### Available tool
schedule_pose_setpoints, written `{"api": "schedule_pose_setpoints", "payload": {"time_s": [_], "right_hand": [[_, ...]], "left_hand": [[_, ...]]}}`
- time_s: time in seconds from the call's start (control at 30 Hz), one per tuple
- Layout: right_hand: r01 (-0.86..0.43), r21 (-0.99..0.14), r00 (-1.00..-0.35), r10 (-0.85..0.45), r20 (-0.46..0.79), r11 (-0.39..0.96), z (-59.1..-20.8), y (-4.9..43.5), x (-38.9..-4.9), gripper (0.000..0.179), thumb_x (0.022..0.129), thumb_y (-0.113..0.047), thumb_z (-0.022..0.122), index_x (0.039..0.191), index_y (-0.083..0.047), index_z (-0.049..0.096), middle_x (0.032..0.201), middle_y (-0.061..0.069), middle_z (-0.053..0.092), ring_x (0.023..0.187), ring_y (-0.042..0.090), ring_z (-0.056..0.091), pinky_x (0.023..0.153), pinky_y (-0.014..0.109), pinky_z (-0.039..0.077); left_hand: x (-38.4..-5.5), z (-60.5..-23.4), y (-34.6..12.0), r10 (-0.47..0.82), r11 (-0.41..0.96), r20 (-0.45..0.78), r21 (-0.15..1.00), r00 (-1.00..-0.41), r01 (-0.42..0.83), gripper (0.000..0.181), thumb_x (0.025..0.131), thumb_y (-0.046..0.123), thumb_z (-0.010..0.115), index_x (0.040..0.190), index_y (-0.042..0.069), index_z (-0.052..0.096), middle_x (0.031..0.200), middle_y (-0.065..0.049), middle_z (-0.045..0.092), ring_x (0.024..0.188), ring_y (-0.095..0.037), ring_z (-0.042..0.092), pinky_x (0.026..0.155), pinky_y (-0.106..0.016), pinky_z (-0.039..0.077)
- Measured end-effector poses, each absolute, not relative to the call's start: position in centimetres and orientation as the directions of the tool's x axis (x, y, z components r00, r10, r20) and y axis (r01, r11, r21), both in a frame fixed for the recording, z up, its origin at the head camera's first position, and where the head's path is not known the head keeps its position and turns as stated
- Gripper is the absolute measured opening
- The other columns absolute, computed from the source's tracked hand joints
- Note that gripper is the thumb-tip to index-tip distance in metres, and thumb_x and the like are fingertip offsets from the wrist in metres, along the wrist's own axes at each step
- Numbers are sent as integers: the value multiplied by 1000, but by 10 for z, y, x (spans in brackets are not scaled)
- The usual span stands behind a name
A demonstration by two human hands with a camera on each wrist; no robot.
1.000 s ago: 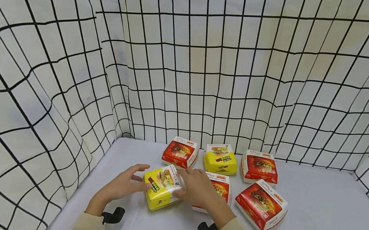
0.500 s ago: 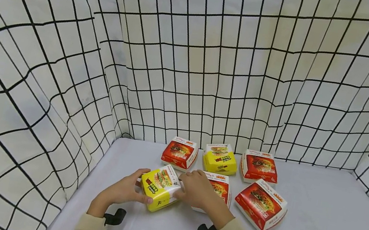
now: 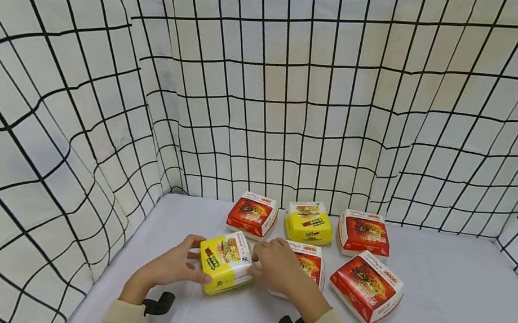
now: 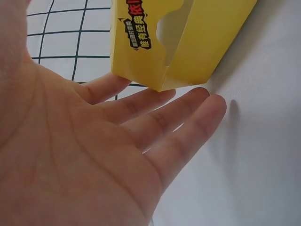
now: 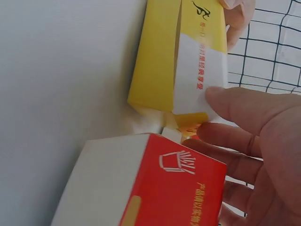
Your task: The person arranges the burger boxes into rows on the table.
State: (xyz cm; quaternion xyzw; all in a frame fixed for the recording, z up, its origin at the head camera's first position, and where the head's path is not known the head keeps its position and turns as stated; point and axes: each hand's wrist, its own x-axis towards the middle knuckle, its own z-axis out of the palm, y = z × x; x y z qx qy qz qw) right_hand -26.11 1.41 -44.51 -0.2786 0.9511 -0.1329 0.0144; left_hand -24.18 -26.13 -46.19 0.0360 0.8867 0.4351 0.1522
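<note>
Between the left hand [image 3: 172, 266] and right hand [image 3: 279, 267], over a white cloth [image 3: 458, 320], a yellow-and-white cardboard box [image 3: 227, 262] is touched by extended left fingers and pinched by the right. It appears closed; with one seam gaping, handling seems unfinished. By the right hand, a red-and-white cardboard box [image 3: 312, 265] is partly hidden.

Booth-like enclosure, white tabletop [image 3: 458, 320], white walls [image 3: 330, 157] on three sides, black grid lines [image 3: 307, 102] across them
</note>
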Motion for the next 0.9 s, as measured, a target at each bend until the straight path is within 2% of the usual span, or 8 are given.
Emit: {"api": "schedule_pose_setpoints", "payload": {"time_s": [0.07,0.17,0.3,0.4,0.7,0.9], "right_hand": [[-525,-274,-845,-531,56,806,-444,15,-262,25,91,-41,76,102,-19,72,110,0,73,111,23,61,117,49,39],[-503,-319,-857,-512,60,803,-442,16,-264,34,91,-42,75,116,-19,71,121,1,72,120,26,59,115,49,42],[-488,-363,-862,-504,55,794,-437,15,-269,50,93,-40,74,137,-19,63,136,3,66,131,29,56,113,50,45],[-487,-370,-858,-512,34,791,-435,12,-273,57,94,-39,73,146,-20,56,146,4,61,135,29,55,114,52,43],[-462,-379,-849,-523,-72,802,-439,0,-284,73,94,-48,70,157,-25,41,157,4,49,135,29,54,113,51,45],[-452,-398,-846,-525,-93,799,-439,-3,-288,72,95,-48,68,157,-24,41,159,3,46,133,30,54,112,52,45]], "left_hand": [[-242,-462,-263,196,613,-236,787,-952,-69,103,75,35,91,155,12,31,159,-18,40,131,-39,55,102,-54,52],[-243,-462,-265,203,615,-230,786,-952,-58,106,75,36,91,157,13,28,161,-16,36,135,-39,53,103,-53,52],[-243,-461,-266,213,638,-218,769,-952,-33,113,74,38,92,161,16,24,162,-16,35,135,-40,52,100,-54,53],[-242,-460,-265,221,654,-207,757,-953,-13,116,72,39,93,161,19,23,163,-16,35,136,-40,52,100,-54,53],[-241,-460,-264,253,679,-195,734,-947,30,119,71,40,94,162,15,22,162,-18,35,137,-40,52,104,-54,51],[-240,-459,-265,265,660,-199,751,-944,27,113,72,37,94,160,10,27,161,-16,38,137,-37,52,104,-52,51]]}}
